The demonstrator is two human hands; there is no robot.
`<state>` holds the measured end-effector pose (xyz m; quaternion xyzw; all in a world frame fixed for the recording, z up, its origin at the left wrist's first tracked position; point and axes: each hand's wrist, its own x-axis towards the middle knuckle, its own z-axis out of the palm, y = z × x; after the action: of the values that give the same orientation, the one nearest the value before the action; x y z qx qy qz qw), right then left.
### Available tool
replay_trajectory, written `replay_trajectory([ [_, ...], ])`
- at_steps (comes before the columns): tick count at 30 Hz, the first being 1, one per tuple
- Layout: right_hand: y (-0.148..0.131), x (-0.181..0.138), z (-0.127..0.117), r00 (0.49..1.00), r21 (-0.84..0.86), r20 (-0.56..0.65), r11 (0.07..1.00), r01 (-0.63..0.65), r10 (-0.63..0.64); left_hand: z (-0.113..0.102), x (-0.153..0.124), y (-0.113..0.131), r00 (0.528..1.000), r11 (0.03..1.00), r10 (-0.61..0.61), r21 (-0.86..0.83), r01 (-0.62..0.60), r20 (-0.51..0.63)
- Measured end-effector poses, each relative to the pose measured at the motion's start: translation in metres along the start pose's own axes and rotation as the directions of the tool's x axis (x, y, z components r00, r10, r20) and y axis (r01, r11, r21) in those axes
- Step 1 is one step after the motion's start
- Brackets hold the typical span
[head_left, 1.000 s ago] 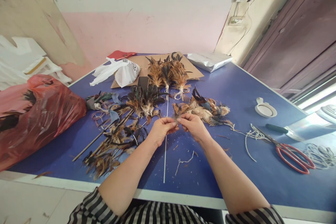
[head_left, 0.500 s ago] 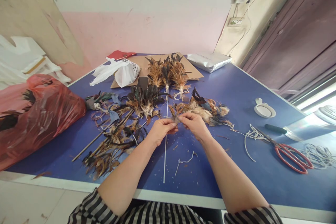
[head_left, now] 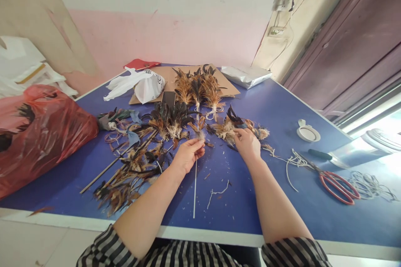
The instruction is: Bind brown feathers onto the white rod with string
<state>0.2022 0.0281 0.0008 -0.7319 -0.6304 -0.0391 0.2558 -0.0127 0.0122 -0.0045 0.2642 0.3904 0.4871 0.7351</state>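
Observation:
My left hand [head_left: 188, 154] is closed, pinching a small brown feather [head_left: 200, 134] with a fluffy grey base between thumb and fingertips. It is above a thin white stick [head_left: 194, 192] that runs up the table. My right hand [head_left: 248, 145] reaches over a loose pile of brown, cream and black feathers [head_left: 226, 130]. Its fingers are stretched out at the pile's near edge, the tips partly lost among the feathers. Beyond the left hand stands a dark feather bunch [head_left: 171, 119]. Farther back, tied brown feather bundles [head_left: 197, 87] rest on cardboard [head_left: 230, 87].
A red plastic bag [head_left: 53, 137] bulges at the left. Feathered sticks [head_left: 125, 175] and cloth scraps [head_left: 133, 137] are nearby. On the right are red-handled scissors [head_left: 340, 187], white string [head_left: 368, 185], a knife [head_left: 322, 154] and a tape roll [head_left: 308, 133]. A short string [head_left: 217, 192] lies in front.
My hands have come apart. The right hand has moved right to the feather pile, while the left keeps the feather near the middle. The view has shifted slightly.

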Motion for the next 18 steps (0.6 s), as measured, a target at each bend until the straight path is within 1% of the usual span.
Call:
replay_trajectory([
  [1,-0.002,0.0,0.001,1.0,-0.035,0.01,0.999,0.012,-0.011,0.0,-0.001,0.0,1.0,1.0,-0.005,-0.001,0.005,0.001],
  [3,-0.001,0.0,0.002,0.997,-0.118,0.072,0.993,0.018,-0.01,0.001,-0.001,0.0,1.0,1.0,-0.012,-0.003,0.012,0.002],
  [6,0.005,0.001,0.001,0.986,-0.206,0.164,0.978,0.003,0.032,0.0,-0.001,0.0,1.0,1.0,-0.018,-0.01,0.018,0.006],
  [8,0.009,0.002,-0.001,0.98,-0.191,0.192,0.982,-0.008,0.045,0.0,-0.001,-0.001,1.0,1.0,-0.018,-0.008,0.018,0.007],
  [12,0.007,0.001,-0.003,0.975,-0.091,0.219,0.996,-0.022,0.041,0.0,0.0,-0.001,1.0,1.0,-0.024,0.005,0.024,0.007],
  [16,0.0,0.0,0.0,0.959,-0.166,0.275,0.986,-0.03,0.076,0.001,0.0,-0.001,1.0,1.0,-0.028,0.013,0.028,0.006],
  [18,0.0,0.001,0.001,0.954,-0.149,0.283,0.987,-0.057,0.098,0.001,0.0,-0.001,1.0,0.999,-0.031,0.017,0.031,0.006],
])
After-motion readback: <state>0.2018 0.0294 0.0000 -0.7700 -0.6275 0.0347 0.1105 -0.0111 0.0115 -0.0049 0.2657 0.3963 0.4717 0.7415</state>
